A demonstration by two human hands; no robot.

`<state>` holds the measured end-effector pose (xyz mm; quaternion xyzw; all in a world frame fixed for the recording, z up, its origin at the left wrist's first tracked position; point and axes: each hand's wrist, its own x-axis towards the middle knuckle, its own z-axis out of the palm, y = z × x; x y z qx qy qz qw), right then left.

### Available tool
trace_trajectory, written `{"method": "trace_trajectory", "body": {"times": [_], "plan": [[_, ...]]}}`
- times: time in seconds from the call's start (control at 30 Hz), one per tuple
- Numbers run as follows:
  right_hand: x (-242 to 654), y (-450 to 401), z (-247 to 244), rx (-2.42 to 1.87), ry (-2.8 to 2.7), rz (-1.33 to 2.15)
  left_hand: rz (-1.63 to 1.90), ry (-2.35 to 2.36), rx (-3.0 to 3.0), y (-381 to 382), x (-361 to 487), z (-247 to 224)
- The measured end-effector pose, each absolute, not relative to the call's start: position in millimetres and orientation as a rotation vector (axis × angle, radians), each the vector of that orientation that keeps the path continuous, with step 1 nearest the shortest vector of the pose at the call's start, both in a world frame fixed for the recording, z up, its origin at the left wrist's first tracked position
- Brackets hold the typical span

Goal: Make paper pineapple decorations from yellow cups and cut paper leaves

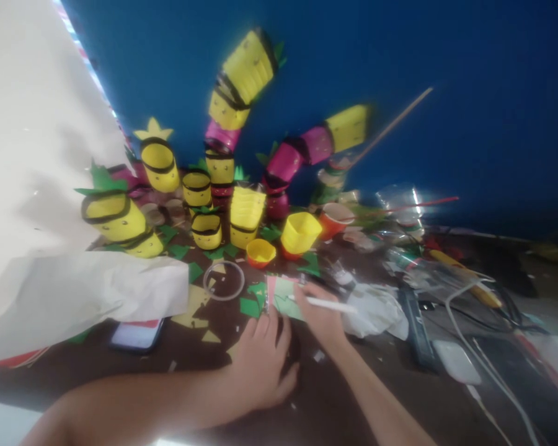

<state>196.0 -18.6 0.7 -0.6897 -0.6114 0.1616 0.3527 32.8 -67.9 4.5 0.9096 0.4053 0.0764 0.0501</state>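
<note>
A pale green sheet of paper (283,291) with a pink strip along its left side lies on the dark table, and a thin dark line shows on it. My right hand (323,313) is closed around a white pen (332,304), whose tip points left over the sheet. My left hand (265,353) lies with fingers stretched out, fingertips at the sheet's near edge. Left of the sheet are green paper scraps (251,306) and a clear ring (224,280). The picture is blurred, so whether the pen tip touches the paper is unclear.
Yellow cups with black rims (207,230) and faces stand behind, some in leaning stacks with magenta cups (286,162). A phone (137,334) and white paper (144,282) lie left. A crumpled white bag (376,310), cables (456,310) and a yellow-handled tool (467,279) lie right.
</note>
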Motion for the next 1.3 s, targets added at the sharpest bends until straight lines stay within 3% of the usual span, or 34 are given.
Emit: {"method": "trace_trajectory", "body": {"times": [1.3], "plan": [[201.2,-14.8,-1.8,-1.791,-1.523,0.407,0.220,1.253,2.636,-61.1,33.4,5.6]]}}
